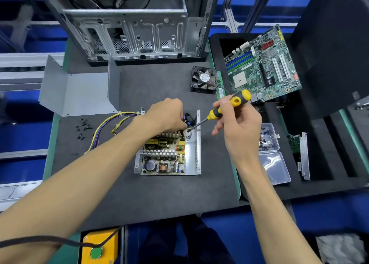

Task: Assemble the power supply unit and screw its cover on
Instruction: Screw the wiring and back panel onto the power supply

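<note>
Open metal power supply tray with bare circuit board [169, 156] at middle of dark surface [139, 194]; right hand [237, 122] grips yellow-black screwdriver [225, 108], tip at far-right board corner; left hand [169, 114] curled, pinching there; folded grey sheet-metal cover [79, 92] off at far-left; loose black screws [82, 127] at left edge, unused

The left hand [166, 114] covers the far corner of the open power supply unit [169, 154], and its fingers curl out of sight, so what they touch cannot be told. The screwdriver [219, 112] tip disappears behind that hand's edge, the screw unseen. The computer case [131, 24] is cut off by the top edge. Loose screws [82, 127] on the tabletop [139, 194] are too small to count, as are those in the plastic box [268, 138]. The yellow button box [97, 245] runs off the bottom edge.
</note>
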